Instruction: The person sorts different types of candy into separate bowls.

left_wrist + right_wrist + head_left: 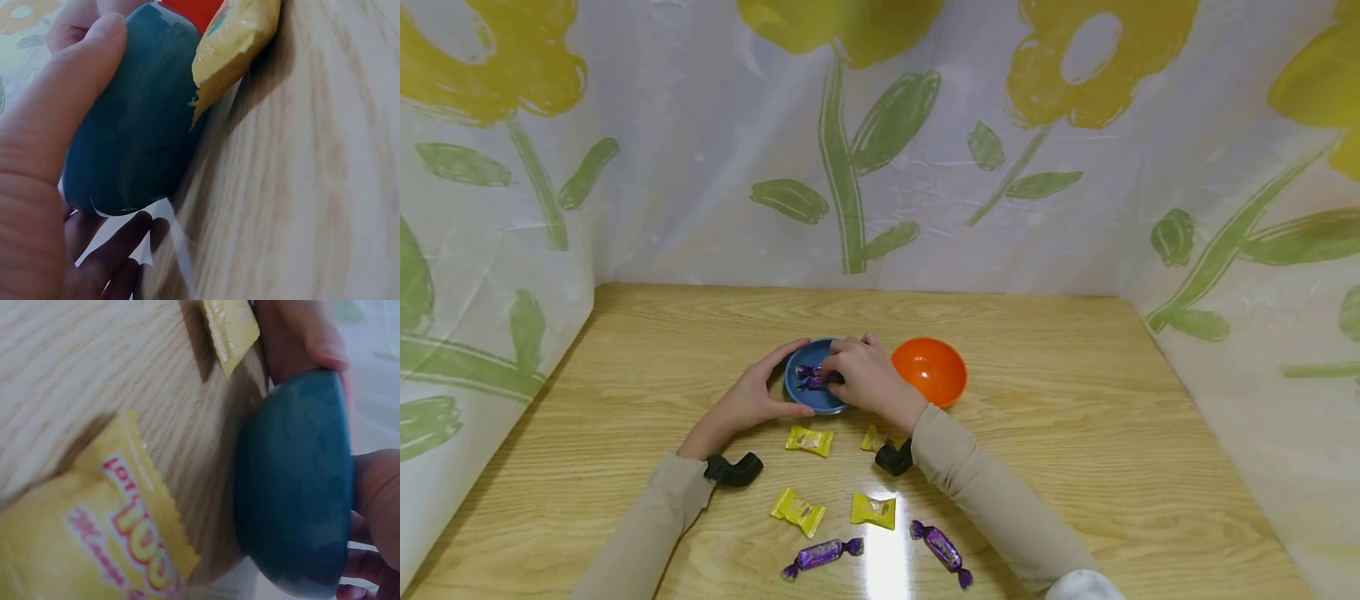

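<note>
My left hand [751, 398] grips the blue bowl [792, 392] from its left side, thumb along the near wall and fingers around the far side. In the left wrist view that thumb [87, 69] lies along the bowl's outside. My right hand [868, 377] reaches over the bowl's right rim, its curled fingers down at the purple-wrapped candies [808, 372] inside. The fingers seem to pinch the right end of one candy; their tips are partly hidden. The right wrist view shows the bowl [297, 481] from outside, with the candies out of sight.
An orange bowl [931, 371] stands right of the blue one. Yellow-wrapped candies lie nearer: one [809, 441] before the blue bowl, another [877, 438] partly behind the right wrist, others [798, 511] [873, 510] closer in. Two purple candies [823, 554] [942, 550] lie at the front.
</note>
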### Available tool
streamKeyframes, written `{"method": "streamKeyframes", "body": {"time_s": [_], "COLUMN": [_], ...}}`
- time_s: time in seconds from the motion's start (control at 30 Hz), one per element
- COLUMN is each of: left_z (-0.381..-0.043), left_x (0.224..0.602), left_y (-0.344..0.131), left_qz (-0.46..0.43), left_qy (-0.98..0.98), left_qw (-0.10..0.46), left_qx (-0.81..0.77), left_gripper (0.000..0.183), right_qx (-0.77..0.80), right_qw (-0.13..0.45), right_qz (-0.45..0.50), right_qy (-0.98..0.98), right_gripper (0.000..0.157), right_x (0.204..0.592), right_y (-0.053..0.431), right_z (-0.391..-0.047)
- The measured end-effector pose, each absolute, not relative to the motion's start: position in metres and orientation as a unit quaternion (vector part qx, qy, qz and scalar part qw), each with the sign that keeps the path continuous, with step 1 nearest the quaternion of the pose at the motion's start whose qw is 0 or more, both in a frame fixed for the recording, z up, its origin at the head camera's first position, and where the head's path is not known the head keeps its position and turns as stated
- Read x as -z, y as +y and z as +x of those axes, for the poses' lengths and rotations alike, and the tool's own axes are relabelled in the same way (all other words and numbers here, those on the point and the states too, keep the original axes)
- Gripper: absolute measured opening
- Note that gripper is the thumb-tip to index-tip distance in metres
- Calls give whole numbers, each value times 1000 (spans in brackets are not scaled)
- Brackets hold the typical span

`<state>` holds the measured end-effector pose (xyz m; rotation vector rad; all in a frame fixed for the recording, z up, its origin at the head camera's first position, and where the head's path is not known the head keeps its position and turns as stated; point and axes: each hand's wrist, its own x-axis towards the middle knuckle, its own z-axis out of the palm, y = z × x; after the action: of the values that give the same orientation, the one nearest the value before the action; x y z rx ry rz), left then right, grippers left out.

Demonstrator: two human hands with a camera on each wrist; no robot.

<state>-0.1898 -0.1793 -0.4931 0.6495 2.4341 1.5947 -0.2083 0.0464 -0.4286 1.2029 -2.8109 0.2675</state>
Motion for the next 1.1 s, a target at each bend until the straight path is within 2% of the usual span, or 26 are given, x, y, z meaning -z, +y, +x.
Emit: {"method": "streamKeyframes", "body": {"time_s": [0.23,0.57,0.73,0.9,1.1], "left_z": [-190,-191,-184,-177,-175], "left_x": [494,494,480,461,458], "left_y": [-180,-179,-176,-172,-171], "left_qz": [224,237,228,230,230], "left_qy": [811,803,806,807,804], "left_qw": [77,68,71,72,72], "left_qx": [-535,-542,-541,-540,-543], "left_gripper": [98,100,99,97,98], "right_qx": [-136,-187,-190,-167,-138], "right_qw": [61,89,98,91,65], "right_qz": [424,459,473,498,517], "right_qy": [-893,-864,-855,-846,-842], "right_gripper": [5,3,6,8,9], "right_x": [413,393,390,390,397], "right_y": [50,65,74,83,86], "right_z": [-193,-150,-127,-101,-79]}}
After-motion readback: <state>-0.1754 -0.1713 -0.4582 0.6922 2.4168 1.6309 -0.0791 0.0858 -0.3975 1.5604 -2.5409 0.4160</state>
